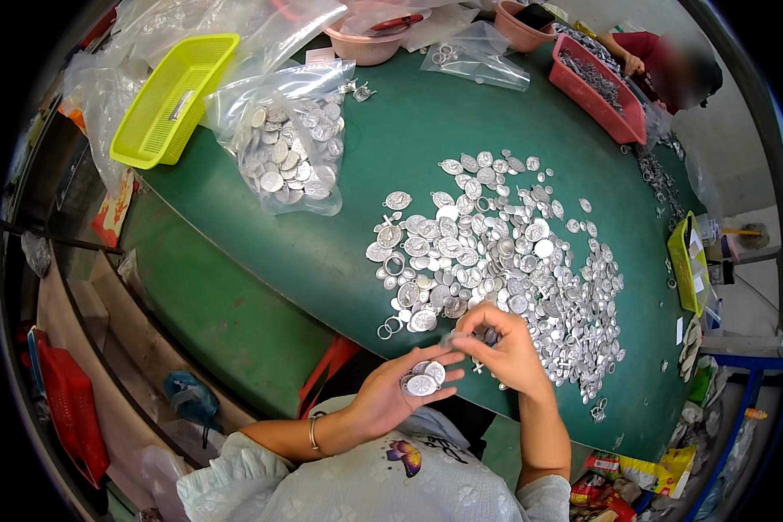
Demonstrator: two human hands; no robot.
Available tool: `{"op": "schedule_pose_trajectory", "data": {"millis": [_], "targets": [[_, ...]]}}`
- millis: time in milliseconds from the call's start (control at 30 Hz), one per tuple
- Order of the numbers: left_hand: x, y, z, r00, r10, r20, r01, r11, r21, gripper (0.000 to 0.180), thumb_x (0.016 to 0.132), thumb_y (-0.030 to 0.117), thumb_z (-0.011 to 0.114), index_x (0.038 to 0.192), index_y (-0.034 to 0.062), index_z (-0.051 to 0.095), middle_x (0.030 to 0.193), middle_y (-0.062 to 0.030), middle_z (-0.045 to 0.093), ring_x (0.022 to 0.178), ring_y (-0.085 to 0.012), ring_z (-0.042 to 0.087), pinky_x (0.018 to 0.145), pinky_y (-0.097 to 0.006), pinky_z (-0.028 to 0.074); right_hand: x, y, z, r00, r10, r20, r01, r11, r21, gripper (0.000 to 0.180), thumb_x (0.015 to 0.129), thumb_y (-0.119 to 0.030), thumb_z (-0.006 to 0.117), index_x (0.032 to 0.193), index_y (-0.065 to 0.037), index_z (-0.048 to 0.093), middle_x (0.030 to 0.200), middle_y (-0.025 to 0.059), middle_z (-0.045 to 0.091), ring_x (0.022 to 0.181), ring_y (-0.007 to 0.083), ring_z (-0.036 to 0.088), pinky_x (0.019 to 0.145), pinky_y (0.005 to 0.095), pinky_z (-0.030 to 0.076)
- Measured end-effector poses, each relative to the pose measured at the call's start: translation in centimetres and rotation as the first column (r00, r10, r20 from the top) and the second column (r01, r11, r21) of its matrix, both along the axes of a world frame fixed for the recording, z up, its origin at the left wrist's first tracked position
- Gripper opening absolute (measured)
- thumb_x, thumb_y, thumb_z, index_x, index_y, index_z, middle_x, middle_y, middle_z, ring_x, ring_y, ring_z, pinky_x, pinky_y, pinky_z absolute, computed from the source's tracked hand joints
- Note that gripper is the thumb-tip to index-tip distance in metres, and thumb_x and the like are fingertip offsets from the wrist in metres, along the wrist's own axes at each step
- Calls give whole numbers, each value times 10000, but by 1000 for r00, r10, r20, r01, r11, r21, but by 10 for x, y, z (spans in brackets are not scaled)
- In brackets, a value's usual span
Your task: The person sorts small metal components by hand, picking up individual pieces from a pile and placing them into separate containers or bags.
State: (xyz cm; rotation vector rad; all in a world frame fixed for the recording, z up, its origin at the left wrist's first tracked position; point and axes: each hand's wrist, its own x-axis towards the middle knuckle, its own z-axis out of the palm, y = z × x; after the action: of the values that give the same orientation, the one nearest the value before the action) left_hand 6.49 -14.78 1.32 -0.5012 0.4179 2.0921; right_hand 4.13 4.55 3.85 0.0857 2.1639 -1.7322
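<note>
Palm up at the table's near edge, my left hand point(400, 391) cradles a few oval silver medals point(422, 383) with its fingers stretched out. Just right of its fingertips is my right hand point(503, 348), curled in a pinch around a silver medal point(451, 341) that is blurred by motion. More metal pieces show dimly under its curled fingers. Beyond both hands a wide heap of silver medals point(505, 248), with some rings and small crosses among them, spreads over the green table point(383, 130).
A clear plastic bag of medals point(291, 165) lies at the far left beside a yellow-green basket point(170, 104). At the far right, another person point(644, 65) reaches toward a red basket point(596, 87) of metal pieces. A second yellow-green basket point(689, 265) sits at the right edge.
</note>
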Motion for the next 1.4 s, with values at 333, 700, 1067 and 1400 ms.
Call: {"op": "schedule_pose_trajectory", "data": {"millis": [333, 700, 1067, 1400], "targets": [[10, -11, -15, 960, -244, -133, 232, 967, -100, 367, 955, 198, 456, 1276, 21, 464, 1222, -128, 545, 1130, -289, 534, 943, -407, 452, -23, -30, -14, 736, 387, -555, 1, 819, 573, 194, 676, -93, 719, 841, -63, 622, 1180, 67, 543, 1119, 305, 461, 925, 419, 353], [4, -11, -17, 994, -48, -94, 50, 999, 21, 407, 982, 343, 363, 1221, 44, 502, 1193, -116, 558, 1051, -237, 559, 866, -396, 488, -29, -17, 2, 765, 413, -495, 22, 751, 660, 308, 696, -81, 703, 989, -47, 613, 1200, 78, 523, 1092, 309, 467, 926, 426, 365], [-6, 1, 0, 996, 79, -28, -78, 996, 46, 394, 980, 288, 388, 1319, 89, 411, 1271, -102, 504, 1113, -216, 533, 833, -328, 496, -30, -3, 10, 972, 217, -87, -219, 976, -18, 112, 739, -50, 697, 815, -21, 620, 821, 75, 636, 842, 228, 584, 865, 375, 399], [-28, 9, 0, 990, 45, -132, -38, 998, 56, 398, 985, 258, 386, 1332, 65, 411, 1244, -80, 516, 1122, -192, 527, 904, -363, 481, -75, -14, -20, 775, 192, -601, 278, 751, 599, 200, 711, -82, 720, 876, -34, 617, 962, 96, 587, 867, 274, 541, 794, 399, 396]]}}
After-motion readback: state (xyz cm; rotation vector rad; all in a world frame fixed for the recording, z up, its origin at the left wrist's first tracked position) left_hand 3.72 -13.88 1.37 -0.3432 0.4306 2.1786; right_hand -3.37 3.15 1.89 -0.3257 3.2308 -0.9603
